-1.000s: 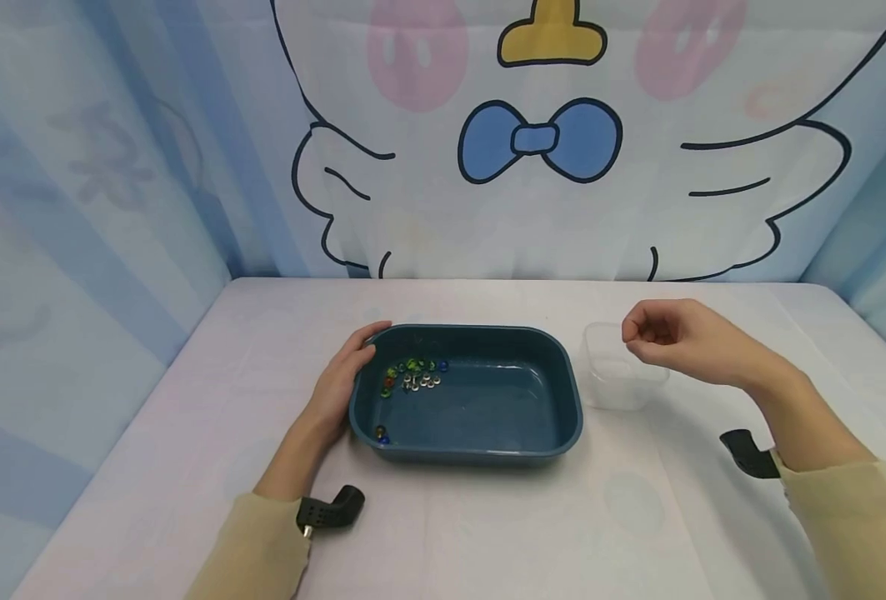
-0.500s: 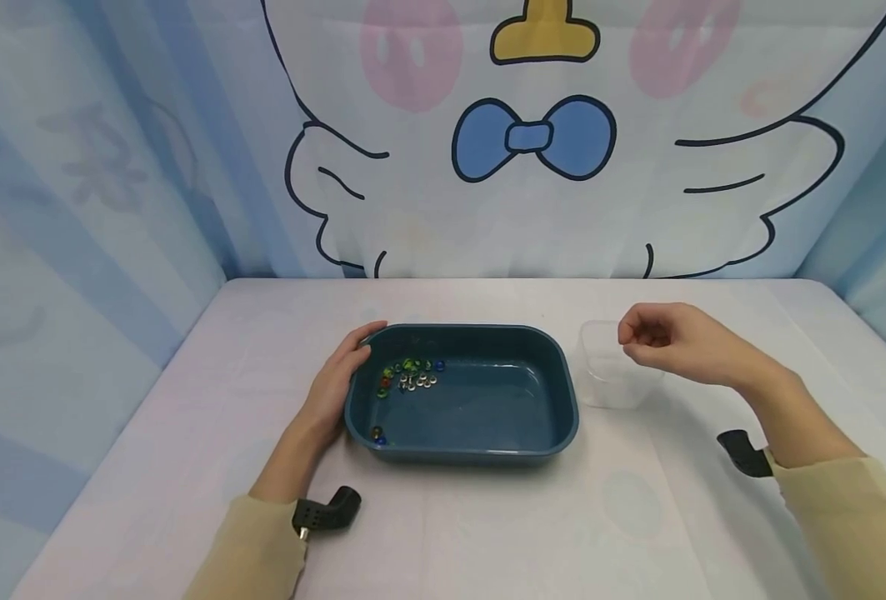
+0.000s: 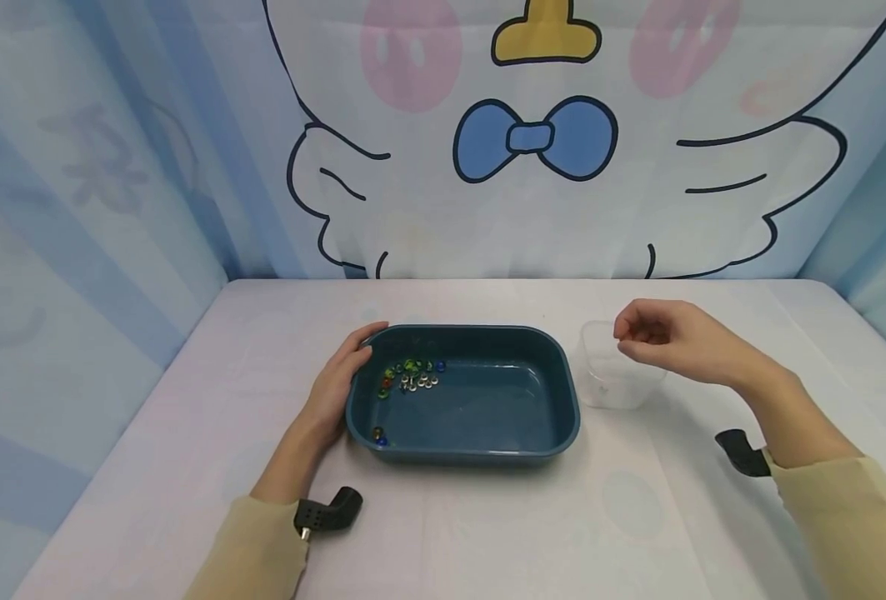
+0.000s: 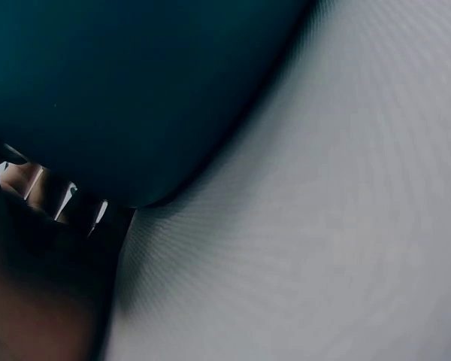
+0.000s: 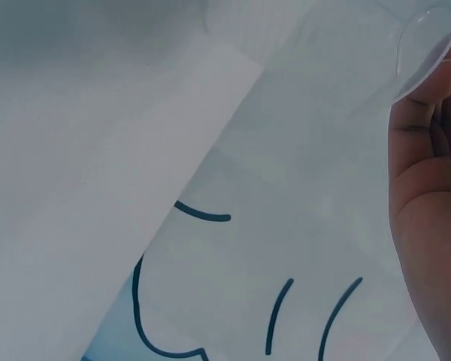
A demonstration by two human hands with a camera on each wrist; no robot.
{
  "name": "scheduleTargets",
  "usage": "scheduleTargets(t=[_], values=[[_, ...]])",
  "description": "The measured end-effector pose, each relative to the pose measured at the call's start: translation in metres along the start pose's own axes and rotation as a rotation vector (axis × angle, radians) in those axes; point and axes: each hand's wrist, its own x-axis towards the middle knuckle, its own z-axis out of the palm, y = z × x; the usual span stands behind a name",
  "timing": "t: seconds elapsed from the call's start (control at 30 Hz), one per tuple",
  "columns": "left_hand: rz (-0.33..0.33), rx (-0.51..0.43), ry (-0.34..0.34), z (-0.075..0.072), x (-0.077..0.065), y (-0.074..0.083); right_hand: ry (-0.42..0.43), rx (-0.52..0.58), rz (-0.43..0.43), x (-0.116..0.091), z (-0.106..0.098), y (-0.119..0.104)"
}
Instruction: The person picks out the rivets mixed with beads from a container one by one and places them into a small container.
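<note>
Printed white-and-pale-blue curtain (image 3: 535, 221): bears a blue bow tie (image 3: 535, 138), a yellow shape (image 3: 546, 42) and two pink ovals
Dark teal rectangular tray (image 3: 473, 417): stands on the white cloth-covered table (image 3: 503, 533)
Small round green beads (image 3: 410, 366): gathered in the tray's far left part, with an orange-red bead (image 3: 387, 383) among them and a blue bead (image 3: 440, 367) at the right end
Small silvery ring-like pieces (image 3: 415, 382): clustered on the near side of those beads
Brown bead (image 3: 377, 433) and dark blue bead (image 3: 382, 442): side by side in the tray's near left corner
Clear square plastic box (image 3: 615, 379): just right of the tray; a small pale spot shows in it, too faint to name
Left hand (image 3: 332, 387): grasps the tray's left rim, fingers along the outer wall
Right hand (image 3: 671, 337): over the box's far right part, fingers curled in towards the thumb; whether they pinch anything cannot be told
Beige sleeves (image 3: 848, 517): on both forearms, a black wrist piece (image 3: 327, 510) at each
</note>
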Motion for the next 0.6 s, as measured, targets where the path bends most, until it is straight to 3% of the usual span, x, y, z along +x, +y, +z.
scheduleTargets(t=[0.47,0.6], values=[[-0.029,0.029,0.023,0.002,0.002,0.001,0.045,0.014,-0.099,0.006,0.0,-0.006],[-0.033,0.029,0.022,0.0,0.0,0.002,0.048,0.002,-0.079,0.009,-0.002,-0.011]])
